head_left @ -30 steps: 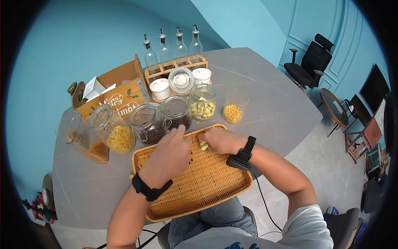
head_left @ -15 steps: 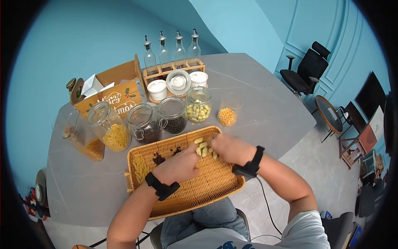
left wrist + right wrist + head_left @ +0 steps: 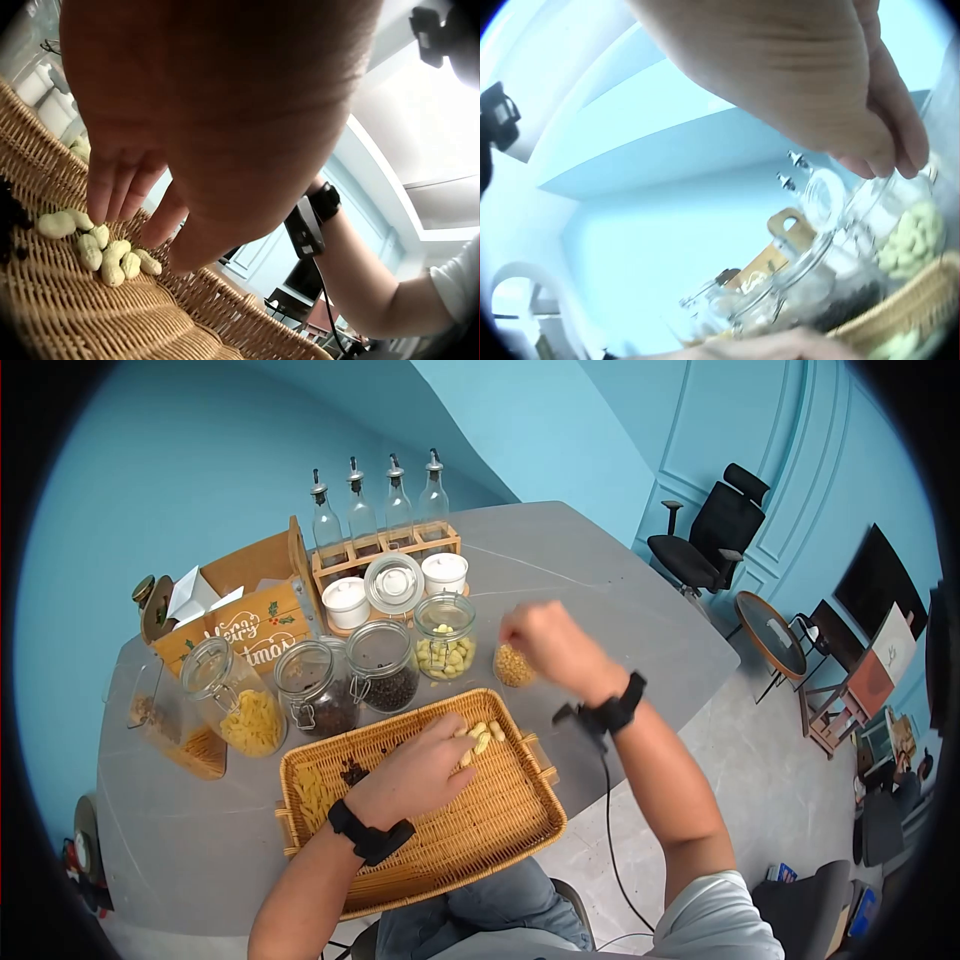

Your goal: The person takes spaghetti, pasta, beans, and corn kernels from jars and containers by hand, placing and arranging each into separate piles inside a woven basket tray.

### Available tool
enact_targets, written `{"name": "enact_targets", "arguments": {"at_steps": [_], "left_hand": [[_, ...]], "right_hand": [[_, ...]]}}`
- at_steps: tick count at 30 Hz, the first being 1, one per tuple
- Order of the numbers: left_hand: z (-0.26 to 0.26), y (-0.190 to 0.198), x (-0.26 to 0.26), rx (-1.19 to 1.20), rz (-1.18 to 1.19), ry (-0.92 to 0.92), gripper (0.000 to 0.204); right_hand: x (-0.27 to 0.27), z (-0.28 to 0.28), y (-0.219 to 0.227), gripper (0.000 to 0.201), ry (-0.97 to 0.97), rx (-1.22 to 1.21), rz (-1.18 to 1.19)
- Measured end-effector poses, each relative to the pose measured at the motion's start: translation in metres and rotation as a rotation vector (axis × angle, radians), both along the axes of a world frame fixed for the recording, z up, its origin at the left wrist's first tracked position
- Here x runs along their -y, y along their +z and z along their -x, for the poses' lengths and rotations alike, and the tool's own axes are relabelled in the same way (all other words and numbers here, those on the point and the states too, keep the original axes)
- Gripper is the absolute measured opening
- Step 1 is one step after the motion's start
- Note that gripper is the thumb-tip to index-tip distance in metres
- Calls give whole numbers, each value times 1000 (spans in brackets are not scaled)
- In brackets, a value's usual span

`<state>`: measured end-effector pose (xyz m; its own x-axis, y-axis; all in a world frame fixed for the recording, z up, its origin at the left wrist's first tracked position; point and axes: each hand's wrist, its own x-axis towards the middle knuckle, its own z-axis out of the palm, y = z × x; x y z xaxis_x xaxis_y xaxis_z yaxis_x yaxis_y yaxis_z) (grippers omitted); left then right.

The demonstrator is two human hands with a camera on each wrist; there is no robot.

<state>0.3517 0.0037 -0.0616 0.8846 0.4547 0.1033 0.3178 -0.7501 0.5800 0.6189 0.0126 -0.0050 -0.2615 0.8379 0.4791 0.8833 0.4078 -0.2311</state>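
Observation:
In the head view my left hand [image 3: 412, 778] is over the wicker basket [image 3: 505, 795], beside a small pile of peanuts [image 3: 484, 736]. The left wrist view shows its fingers loosely extended right over the peanuts [image 3: 112, 259], with nothing held. My right hand [image 3: 556, 645], blurred, is above the table and overlaps the top of a clear glass of corn kernels [image 3: 514, 667]. In the right wrist view its fingers [image 3: 907, 150] point down, thumb close to them, with nothing visible between. Yellow pasta tubes [image 3: 312, 797] and dark pieces [image 3: 352, 771] also lie in the basket.
Behind the basket stand glass jars of peanuts [image 3: 445, 657], black grains [image 3: 388, 685], dark pieces [image 3: 325, 715] and pasta [image 3: 252, 722]. Farther back are a bottle rack [image 3: 385, 550], white lidded pots [image 3: 346, 603] and a wooden Christmas box [image 3: 245, 625]. A cable [image 3: 610, 830] hangs from the right wrist.
My right hand has left the peanuts in the basket and moved up and outward to the glass of corn kernels. My left hand has stayed over the basket, near the peanuts.

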Motion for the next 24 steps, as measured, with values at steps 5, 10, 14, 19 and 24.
{"name": "enact_targets", "arguments": {"at_steps": [5, 10, 14, 19, 24], "left_hand": [[-54, 7, -19, 171, -416, 57, 64], [-95, -6, -42, 69, -519, 112, 78], [-94, -11, -46, -34, -438, 111, 81], [-90, -15, -46, -18, -422, 112, 81], [-88, -16, -47, 2, -415, 108, 82]], "right_hand": [[-75, -48, -12, 18, -253, 269, 447], [-90, -24, 3, 28, -433, 393, 865], [-91, -13, 13, 31, -423, 468, 1041], [-97, -17, 3, 32, -380, 424, 1119], [-98, -22, -1, 33, -328, 448, 1058]]}}
